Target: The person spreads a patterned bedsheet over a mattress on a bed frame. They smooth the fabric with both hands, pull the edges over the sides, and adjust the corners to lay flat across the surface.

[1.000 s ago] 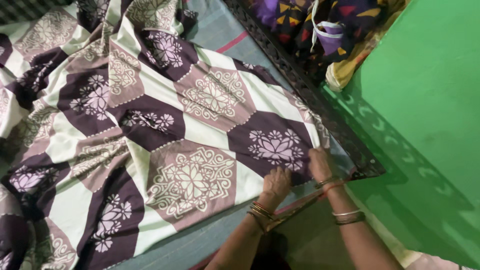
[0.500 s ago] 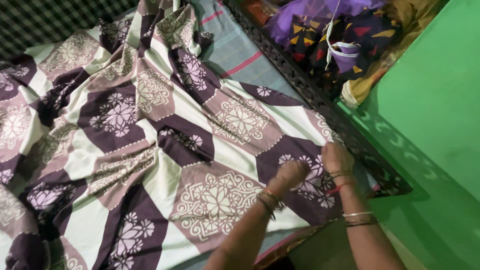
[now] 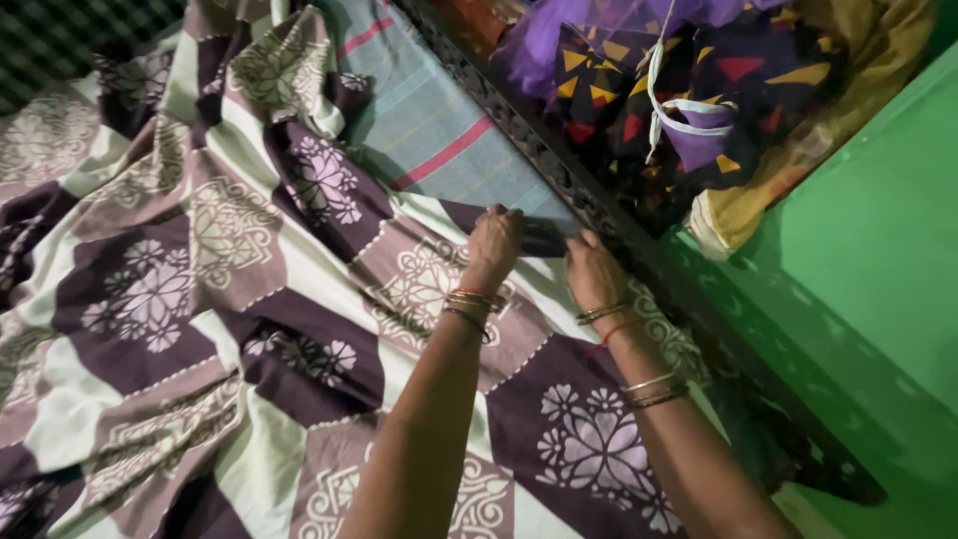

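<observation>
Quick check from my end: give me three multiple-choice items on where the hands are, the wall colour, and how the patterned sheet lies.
1. Where do both hands press?
A. the sheet's edge by the dark carved frame
B. the green wall
C. the cloth pile

2. The wall on the right is:
A. blue
B. green
C. white

3. The sheet is:
A. folded in a stack
B. rolled up
C. spread out with wrinkles

Answers:
1 A: left hand and right hand lie on the sheet beside the frame.
2 B: the wall is green.
3 C: it lies spread and creased.
</observation>
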